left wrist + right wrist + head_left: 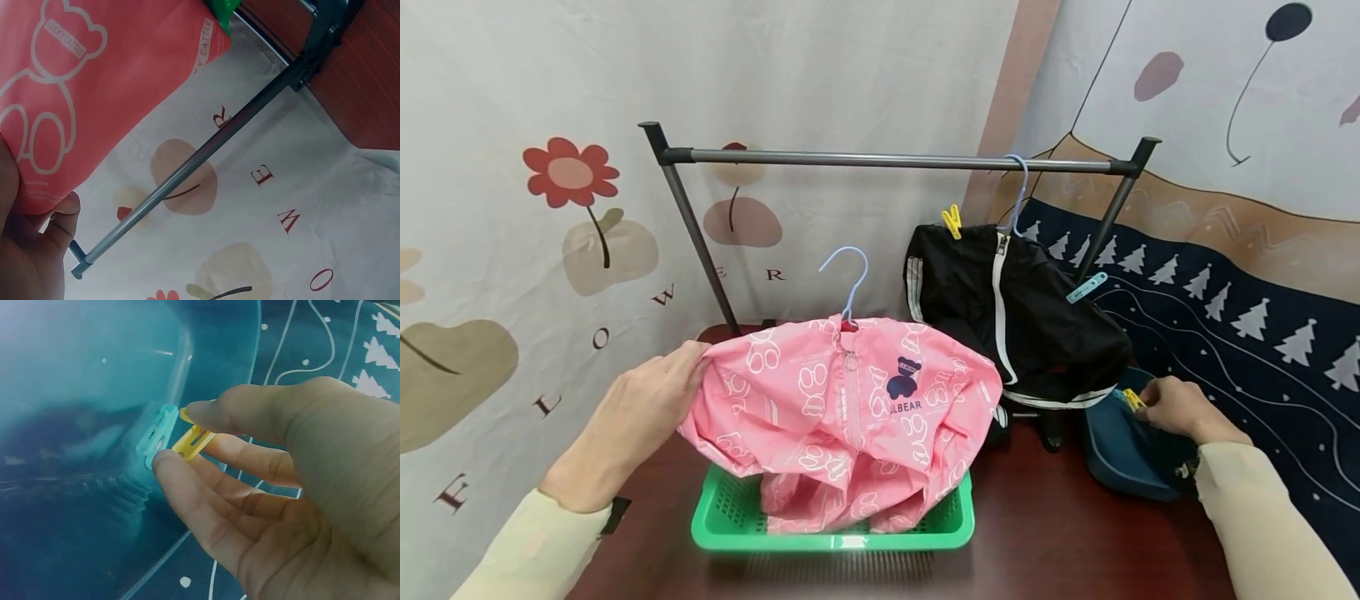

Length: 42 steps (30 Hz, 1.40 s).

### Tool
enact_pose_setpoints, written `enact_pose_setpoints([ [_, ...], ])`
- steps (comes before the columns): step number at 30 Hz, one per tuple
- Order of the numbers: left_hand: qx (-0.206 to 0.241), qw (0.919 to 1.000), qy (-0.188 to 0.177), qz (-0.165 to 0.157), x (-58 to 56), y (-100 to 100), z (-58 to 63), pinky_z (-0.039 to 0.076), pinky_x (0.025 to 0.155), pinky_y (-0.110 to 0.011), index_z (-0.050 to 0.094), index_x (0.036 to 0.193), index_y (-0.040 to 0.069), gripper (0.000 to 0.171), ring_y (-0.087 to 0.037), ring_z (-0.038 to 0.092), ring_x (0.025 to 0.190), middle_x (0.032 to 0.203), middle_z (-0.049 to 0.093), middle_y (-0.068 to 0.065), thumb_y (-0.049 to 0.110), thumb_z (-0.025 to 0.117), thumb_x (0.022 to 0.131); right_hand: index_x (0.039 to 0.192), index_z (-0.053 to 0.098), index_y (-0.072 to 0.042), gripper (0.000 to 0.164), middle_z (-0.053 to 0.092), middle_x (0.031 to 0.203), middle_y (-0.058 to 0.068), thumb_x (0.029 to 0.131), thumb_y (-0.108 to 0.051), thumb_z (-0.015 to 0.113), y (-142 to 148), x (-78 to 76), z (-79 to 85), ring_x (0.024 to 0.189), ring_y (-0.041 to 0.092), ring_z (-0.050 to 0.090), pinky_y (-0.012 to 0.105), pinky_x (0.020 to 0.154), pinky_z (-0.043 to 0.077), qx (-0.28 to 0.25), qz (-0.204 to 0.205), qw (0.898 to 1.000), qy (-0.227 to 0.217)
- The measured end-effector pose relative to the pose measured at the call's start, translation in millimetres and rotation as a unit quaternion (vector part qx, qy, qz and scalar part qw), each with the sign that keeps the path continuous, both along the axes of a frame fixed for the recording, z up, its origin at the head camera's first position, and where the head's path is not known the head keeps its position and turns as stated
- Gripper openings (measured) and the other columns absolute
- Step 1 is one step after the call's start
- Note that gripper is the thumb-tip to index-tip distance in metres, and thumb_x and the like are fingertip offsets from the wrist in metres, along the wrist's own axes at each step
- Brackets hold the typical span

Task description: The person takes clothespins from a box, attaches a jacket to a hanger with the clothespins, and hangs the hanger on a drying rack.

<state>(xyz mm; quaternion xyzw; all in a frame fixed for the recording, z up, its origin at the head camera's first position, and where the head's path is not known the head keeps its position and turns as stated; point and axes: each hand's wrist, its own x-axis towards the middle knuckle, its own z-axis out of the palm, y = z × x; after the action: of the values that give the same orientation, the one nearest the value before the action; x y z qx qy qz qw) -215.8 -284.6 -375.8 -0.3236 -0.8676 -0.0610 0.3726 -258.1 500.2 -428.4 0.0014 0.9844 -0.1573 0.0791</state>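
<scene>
A pink jacket [820,392] with white bear outlines hangs on a light blue hanger [854,283], its lower part in a green basket [835,542]. My left hand [632,417] pinches the jacket's shoulder at the left, seen close up in the left wrist view. Over at the right, my right hand [1187,410] holds a yellow clothespin [195,440] between thumb and fingers, at a blue bin [1112,458]. Beside it in the right wrist view is a teal clothespin [157,434] near the bin's wall.
A black jacket [955,283] hangs by its hanger from the grey rack bar [865,159]. A yellow clothespin [952,222] and a light blue clothespin [1087,287] are on its shoulders. The rack stands on a dark red table [1030,533] before patterned curtains.
</scene>
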Motion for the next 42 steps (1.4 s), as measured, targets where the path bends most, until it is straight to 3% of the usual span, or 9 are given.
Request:
enact_pose_setpoints([
  [4,0.001,1.0,0.004,-0.002,-0.8,0.0,-1.9,0.07,0.066,-0.048,0.065,0.131,-0.001,0.026,-0.022,0.065,0.068,0.092,0.071,-0.013,0.021,0.068,0.117,0.113,0.076,0.011,0.028,0.077,0.102,0.023,0.102,-0.014,0.081,1.5,7.5,-2.3,0.087,0.029,0.068,0.043,0.077,0.058,-0.001,-0.002,1.0,0.024],
  [11,0.0,1.0,0.005,-0.003,0.1,-0.3,-4.1,0.069,0.063,-0.046,0.065,0.131,-0.001,0.026,-0.019,0.061,0.065,0.09,0.07,-0.012,0.02,0.07,0.117,0.118,0.075,0.012,0.03,0.078,0.101,0.021,0.102,-0.014,0.08,0.5,21.5,-3.1,0.088,0.029,0.07,0.038,0.075,0.056,-0.012,-0.017,0.998,0.054],
  [14,0.004,0.9999,0.009,-0.006,-0.3,-0.3,-4.7,0.069,0.064,-0.047,0.065,0.13,-0.002,0.039,-0.021,0.064,0.066,0.091,0.071,-0.013,0.034,0.051,0.124,0.118,0.075,0.011,0.029,0.079,0.1,0.019,0.103,-0.013,0.08,-3.4,26.6,-0.6,0.087,0.026,0.07,0.037,0.074,0.055,-0.019,-0.023,0.997,0.068],
  [18,0.01,0.9998,0.014,-0.007,-0.8,-0.1,-5.6,0.07,0.067,-0.05,0.066,0.129,-0.001,0.059,-0.025,0.069,0.069,0.092,0.071,-0.014,0.047,0.031,0.126,0.118,0.076,0.01,0.027,0.08,0.097,0.016,0.104,-0.013,0.08,-10.8,34.1,1.8,0.083,0.021,0.068,0.032,0.07,0.052,-0.022,-0.028,0.994,0.103],
  [27,0.012,0.9997,0.017,-0.013,-0.9,-0.6,-7.0,0.071,0.073,-0.053,0.066,0.129,-0.003,0.06,-0.029,0.073,0.076,0.095,0.072,-0.015,0.045,0.031,0.127,0.118,0.074,0.007,0.027,0.08,0.101,0.018,0.102,-0.011,0.085,-29.0,51.6,8.6,0.084,0.018,0.069,0.023,0.067,0.048,-0.028,-0.039,0.986,0.158],
  [31,0.012,0.9998,0.012,-0.012,-0.8,-0.9,-7.5,0.071,0.072,-0.052,0.066,0.129,-0.003,0.042,-0.027,0.071,0.074,0.094,0.07,-0.015,0.035,0.049,0.125,0.117,0.073,0.006,0.027,0.08,0.099,0.016,0.102,-0.012,0.086,-35.5,59.6,12.5,0.085,0.016,0.07,0.021,0.066,0.048,-0.031,-0.044,0.984,0.17],
  [34,0.013,0.9998,0.013,-0.011,-1.0,-0.5,-7.9,0.071,0.073,-0.052,0.066,0.129,-0.003,0.042,-0.028,0.072,0.076,0.095,0.071,-0.016,0.035,0.048,0.125,0.118,0.072,0.004,0.028,0.082,0.101,0.016,0.102,-0.013,0.086,-40.7,66.3,15.7,0.086,0.016,0.072,0.02,0.065,0.049,-0.035,-0.046,0.982,0.177],
  [38,0.017,0.9996,0.018,-0.013,-1.5,0.2,-8.3,0.071,0.075,-0.054,0.066,0.13,-0.003,0.058,-0.03,0.073,0.077,0.097,0.072,-0.016,0.045,0.033,0.126,0.12,0.073,0.001,0.027,0.083,0.104,0.017,0.103,-0.016,0.086,-48.2,74.9,18.4,0.085,0.0,0.067,0.018,0.067,0.05,-0.043,-0.042,0.978,0.198],
  [42,0.018,0.9997,0.015,-0.011,-2.0,0.6,-8.7,0.071,0.075,-0.054,0.066,0.131,-0.004,0.054,-0.029,0.072,0.077,0.098,0.072,-0.017,0.042,0.039,0.125,0.122,0.074,-0.003,0.028,0.084,0.108,0.019,0.103,-0.018,0.088,-56.1,82.7,17.5,0.083,-0.022,0.055,0.017,0.066,0.051,-0.06,-0.038,0.97,0.232],
])
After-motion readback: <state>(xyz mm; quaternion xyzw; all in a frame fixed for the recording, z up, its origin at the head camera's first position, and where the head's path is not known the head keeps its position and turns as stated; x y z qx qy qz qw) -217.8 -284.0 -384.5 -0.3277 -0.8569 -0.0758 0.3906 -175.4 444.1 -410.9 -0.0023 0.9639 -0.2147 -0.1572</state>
